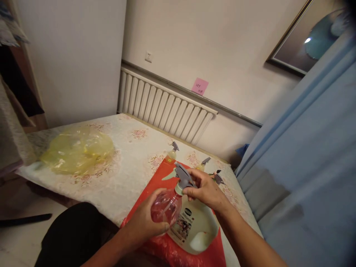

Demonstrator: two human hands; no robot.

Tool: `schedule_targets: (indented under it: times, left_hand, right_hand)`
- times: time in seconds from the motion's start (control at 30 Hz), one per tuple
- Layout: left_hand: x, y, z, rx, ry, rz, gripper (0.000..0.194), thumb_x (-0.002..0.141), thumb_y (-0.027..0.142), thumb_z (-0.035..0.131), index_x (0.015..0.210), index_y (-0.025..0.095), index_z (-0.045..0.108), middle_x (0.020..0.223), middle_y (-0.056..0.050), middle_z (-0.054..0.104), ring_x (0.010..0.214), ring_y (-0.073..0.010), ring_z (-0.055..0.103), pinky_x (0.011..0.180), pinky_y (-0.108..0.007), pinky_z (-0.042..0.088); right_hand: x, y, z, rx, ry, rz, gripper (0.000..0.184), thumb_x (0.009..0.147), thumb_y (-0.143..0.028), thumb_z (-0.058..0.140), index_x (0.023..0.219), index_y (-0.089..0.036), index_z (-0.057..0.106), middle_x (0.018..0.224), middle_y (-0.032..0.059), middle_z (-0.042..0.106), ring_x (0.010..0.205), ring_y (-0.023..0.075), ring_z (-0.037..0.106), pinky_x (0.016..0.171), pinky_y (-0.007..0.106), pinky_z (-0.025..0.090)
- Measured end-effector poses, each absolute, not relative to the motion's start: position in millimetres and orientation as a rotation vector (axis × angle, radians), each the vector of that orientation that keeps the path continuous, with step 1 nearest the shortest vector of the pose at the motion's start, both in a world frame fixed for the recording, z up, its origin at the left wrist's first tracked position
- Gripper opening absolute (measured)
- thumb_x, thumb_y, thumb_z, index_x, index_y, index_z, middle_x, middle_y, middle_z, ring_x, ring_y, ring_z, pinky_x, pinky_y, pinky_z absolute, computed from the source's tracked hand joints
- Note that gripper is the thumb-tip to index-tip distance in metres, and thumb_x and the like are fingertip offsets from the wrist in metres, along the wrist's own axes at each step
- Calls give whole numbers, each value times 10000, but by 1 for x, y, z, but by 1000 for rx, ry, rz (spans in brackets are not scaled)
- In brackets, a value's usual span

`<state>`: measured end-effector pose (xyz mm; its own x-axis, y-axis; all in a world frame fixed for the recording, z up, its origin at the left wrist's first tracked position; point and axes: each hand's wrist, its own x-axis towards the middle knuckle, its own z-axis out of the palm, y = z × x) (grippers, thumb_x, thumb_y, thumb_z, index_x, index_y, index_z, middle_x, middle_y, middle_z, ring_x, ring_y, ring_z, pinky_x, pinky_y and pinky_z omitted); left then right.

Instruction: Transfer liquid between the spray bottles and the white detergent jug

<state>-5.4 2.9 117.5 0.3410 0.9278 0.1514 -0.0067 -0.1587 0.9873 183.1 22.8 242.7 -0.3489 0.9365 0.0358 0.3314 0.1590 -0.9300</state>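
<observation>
A clear pinkish spray bottle point(164, 207) is tilted in the air, its body wrapped by my left hand point(147, 217). My right hand point(204, 189) grips the bottle's grey and pale green spray head point(183, 177) at the neck. Inside the bottle a thin dip tube shows. Just beneath and to the right is a large pale translucent jug point(203, 226) with a printed label, partly covered by my hands. The jug rests on a red plastic sheet point(155, 181).
Several other spray bottles stand beyond the red sheet, one at its far edge point(171, 152). A yellow plastic bag point(80, 150) lies on the flowered tablecloth point(128, 163) at left. A radiator point(164, 105) lines the wall; a blue curtain point(300, 148) hangs right.
</observation>
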Motion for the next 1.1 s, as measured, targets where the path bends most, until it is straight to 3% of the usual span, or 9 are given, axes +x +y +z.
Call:
schedule_targets:
  times: [0.23,0.4,0.57,0.8,0.97,1.1]
  left_hand:
    - [-4,1,133,1433,820,1057,736,590,117,644,1283,262,440,1264,-44,616,1156,-276,582,962,-368,489]
    - [-5,1,138,1440,785,1070,746,592,140,640,1300,264,439,1257,-49,620,1141,-290,590,954,-394,495]
    - [-8,-1,148,1481,806,1051,754,599,176,645,1322,268,450,1267,-62,620,1182,-319,562,989,-436,471]
    - [-4,3,142,1438,780,1100,762,590,122,661,1300,279,433,1349,-63,551,1231,-294,527,1020,-420,454]
    - [-3,5,137,1427,767,1117,777,598,121,662,1319,276,417,1361,-54,546,1232,-284,528,1017,-391,459]
    - [-1,4,136,1440,791,1151,762,606,118,649,1316,281,425,1371,-59,538,1224,-288,538,1014,-400,461]
  right_hand:
    - [167,17,238,-1272,-1750,753,224,655,-297,722,828,-196,622,681,-32,608,615,142,554,556,233,453]
    - [174,21,225,-1151,-1729,873,297,707,-435,690,871,-188,692,723,-7,634,666,164,574,625,264,454]
    - [182,22,224,-1034,-1807,996,380,712,-421,718,1035,-221,696,880,6,655,811,186,590,754,285,457]
    - [165,17,224,-1133,-1636,785,292,608,-367,798,754,-191,617,693,-27,600,662,159,549,612,248,445]
    - [166,11,221,-1005,-1616,949,382,748,-398,698,1071,-201,646,994,52,705,975,238,630,851,328,487]
    - [166,14,213,-957,-1527,1049,271,764,-339,705,999,-208,667,942,44,717,950,225,645,862,330,485]
